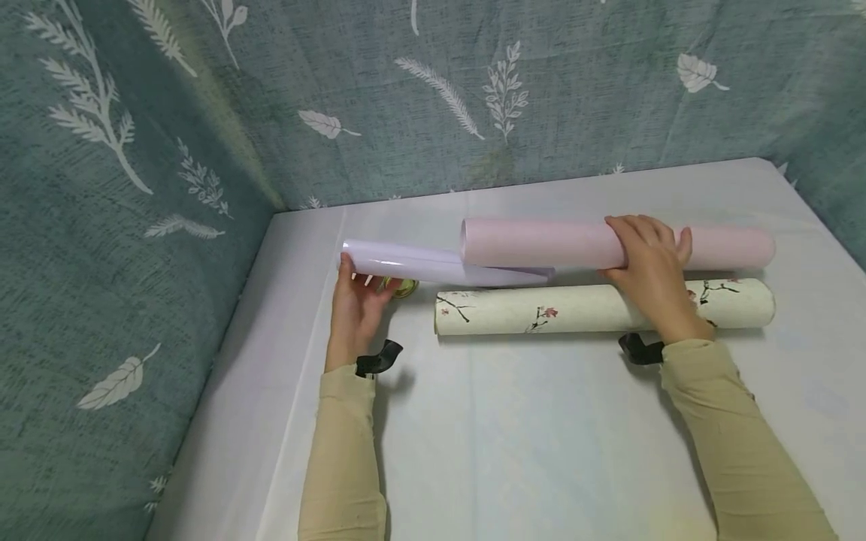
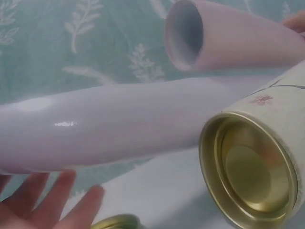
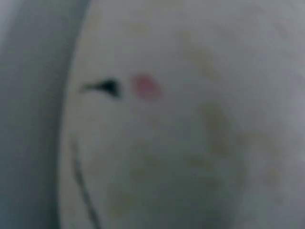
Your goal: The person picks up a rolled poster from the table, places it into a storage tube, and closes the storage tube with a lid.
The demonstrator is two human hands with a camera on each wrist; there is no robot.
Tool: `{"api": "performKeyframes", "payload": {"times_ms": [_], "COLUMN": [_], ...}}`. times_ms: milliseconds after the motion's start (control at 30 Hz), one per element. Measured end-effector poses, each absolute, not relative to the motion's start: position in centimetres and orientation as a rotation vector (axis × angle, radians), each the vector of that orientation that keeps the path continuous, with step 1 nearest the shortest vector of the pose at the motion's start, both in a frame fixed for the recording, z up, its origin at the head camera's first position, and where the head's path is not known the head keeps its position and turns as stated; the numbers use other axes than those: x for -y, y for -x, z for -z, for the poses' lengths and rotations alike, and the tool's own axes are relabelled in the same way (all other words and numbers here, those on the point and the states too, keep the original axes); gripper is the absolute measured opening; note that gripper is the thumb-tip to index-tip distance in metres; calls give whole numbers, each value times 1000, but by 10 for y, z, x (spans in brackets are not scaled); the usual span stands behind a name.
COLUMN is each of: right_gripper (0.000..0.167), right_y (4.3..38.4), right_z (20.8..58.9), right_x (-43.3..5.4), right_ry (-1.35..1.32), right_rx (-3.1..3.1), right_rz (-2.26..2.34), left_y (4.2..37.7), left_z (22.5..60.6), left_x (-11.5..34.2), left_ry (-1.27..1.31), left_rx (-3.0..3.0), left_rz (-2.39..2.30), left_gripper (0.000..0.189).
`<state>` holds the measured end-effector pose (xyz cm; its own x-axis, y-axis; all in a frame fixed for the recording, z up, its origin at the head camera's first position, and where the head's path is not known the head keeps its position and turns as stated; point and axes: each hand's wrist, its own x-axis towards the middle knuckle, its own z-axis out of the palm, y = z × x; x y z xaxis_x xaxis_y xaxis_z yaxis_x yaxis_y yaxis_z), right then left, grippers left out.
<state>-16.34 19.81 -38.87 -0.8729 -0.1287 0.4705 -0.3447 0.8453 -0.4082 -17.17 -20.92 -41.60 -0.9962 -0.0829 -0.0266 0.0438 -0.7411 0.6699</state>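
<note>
My left hand [image 1: 358,308] holds the left end of a glossy pale-lilac paper roll [image 1: 406,261], thumb at the end and fingers underneath. The roll's right end lies below the left part of a pink roll [image 1: 534,242], which overlaps it. From above, my right hand [image 1: 652,270] grips the pink roll right of its middle. Its hollow left end shows in the left wrist view. Nearer me lies a cream tube [image 1: 501,312] printed with blossom branches, its gold metal end [image 2: 248,174] facing left. The right wrist view is filled by the tube's printed surface [image 3: 181,143], blurred.
A round gold lid [image 1: 404,288] lies on the table by the left fingers. The white-covered table [image 1: 541,421] meets a green leaf-patterned cloth [image 1: 379,90] at the back and left.
</note>
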Motion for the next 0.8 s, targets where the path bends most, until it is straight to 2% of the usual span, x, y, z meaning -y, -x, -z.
{"api": "performKeyframes", "payload": {"times_ms": [200,800], "right_gripper": [72,73], "right_y": [164,165], "right_z": [395,398], "right_x": [-198,-198], "right_ry": [-389,-382], "right_rx": [2557,2539], "right_rz": [-669,-657], "left_y": [170,164], "left_z": [424,424], "left_x": [203,233], "left_ry": [58,28], "left_rx": [1210,1250], "left_rz": [2878,2779], "left_gripper": [37,32]}}
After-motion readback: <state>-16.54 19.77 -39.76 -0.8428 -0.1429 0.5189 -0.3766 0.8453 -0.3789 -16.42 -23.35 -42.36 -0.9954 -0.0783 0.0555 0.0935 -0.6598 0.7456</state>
